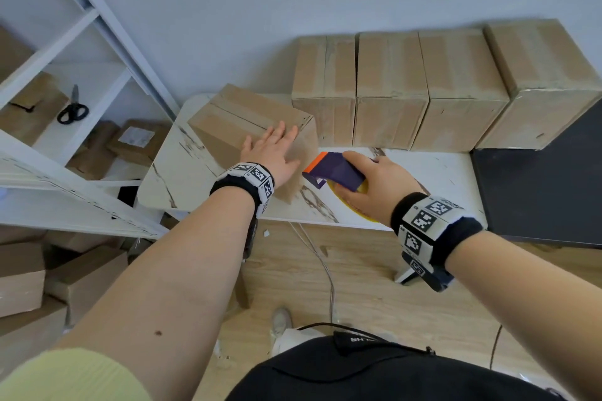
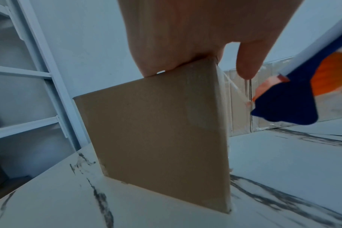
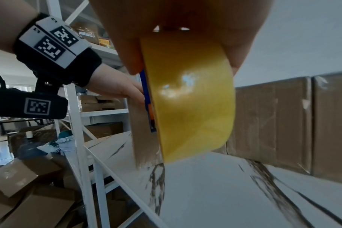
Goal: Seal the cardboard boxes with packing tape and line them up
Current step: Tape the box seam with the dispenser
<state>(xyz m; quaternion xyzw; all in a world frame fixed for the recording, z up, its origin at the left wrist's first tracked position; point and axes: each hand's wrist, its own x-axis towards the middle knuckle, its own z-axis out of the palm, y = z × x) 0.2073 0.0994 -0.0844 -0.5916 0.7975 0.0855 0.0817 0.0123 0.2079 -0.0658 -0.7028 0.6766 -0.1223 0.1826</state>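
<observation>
While the left hand point(image 1: 273, 153) lay flat with straight fingers on the box point(image 1: 241, 120) to steady it on the desk point(image 1: 433, 169), the right hand point(image 1: 374, 185) gripped the tape dispenser point(image 1: 335, 169) at its side, beside 4 lined-up boxes point(image 1: 423, 88)

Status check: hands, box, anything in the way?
Left hand flat on the box, steadying. Right hand grips tape dispenser at the box's right side. Four boxes lined up behind. Nothing blocking.

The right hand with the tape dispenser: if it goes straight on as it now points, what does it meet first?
Probably the cardboard box under the left hand. The right hand aims the tape dispenser at its near side, a tape strip already bridging them.
</observation>
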